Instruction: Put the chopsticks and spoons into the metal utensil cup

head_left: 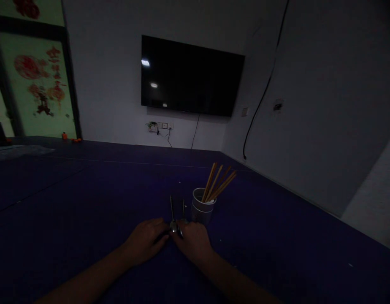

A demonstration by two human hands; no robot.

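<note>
Shiny silver metal spoon (173,227): between both hands on deep-purple flat surface (119,198), handle pointing away. Second slim silver metal utensil (183,207): just right of it, partly hidden by right hand. Left bare hand (144,240): thumb and fingers parted, tips close beside spoon. Right bare hand (195,240): fingers bent against the metalware; gripping or merely touching, cannot tell. Silver-grey round cup (202,210): upright, just beyond right hand, holding tilted light-brown sticks (217,183).

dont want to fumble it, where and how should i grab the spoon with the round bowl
Probably by the thin spoon handle, pinched from above: it points forward, exposed, whereas the shiny bowl is crowded between the left hand and right hand.
</note>
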